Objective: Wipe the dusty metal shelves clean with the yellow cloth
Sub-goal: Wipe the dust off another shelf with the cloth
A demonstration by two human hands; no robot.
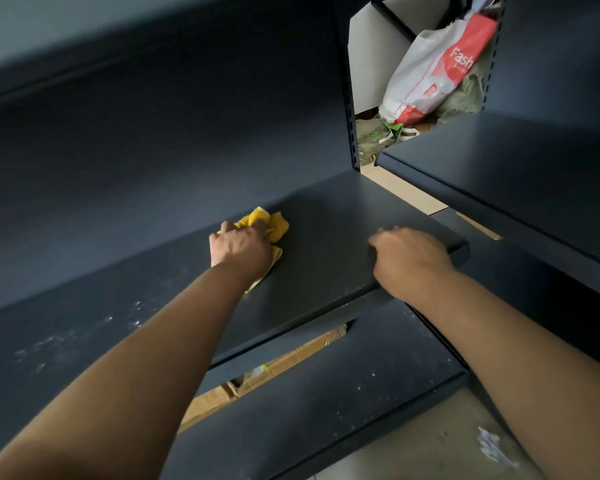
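Forearms: both bare arms reach in from the bottom corners, nearest the camera, stretched up and forward over the shelving.
Left hand (239, 247): pressed down on the yellow cloth (269, 225), fingers curled and clamped on the bunched fabric, deep on the shelf near the back panel (153, 150).
Right hand (409, 258): rests on the front right part of the same shelf, fingers close together and bent over its surface; it holds nothing, and seems to brace the body.
Cloth: crumpled, lying on the middle shelf (326, 237), partly hidden under the left hand.
Done, as a judgement: the stretch of shelf between the two hands and out to the right corner looks even and dark, so it is probably wiped.
Left to do: pale dust specks (84, 327) show on the left part of the same shelf, and more on the lower shelf (361, 393) in front; the right-hand shelf (534, 168) cannot be judged.
Edges: the shelf ends in a rounded front lip and a square right corner, with a gap to the neighbouring unit just past it.
Open room: the shelf is bare leftward, so the cloth can sweep that way freely; the shelf above limits height.
Behind: a white and red plastic bag (437, 67) lies beyond the slotted upright (350, 98), well apart from the hands.
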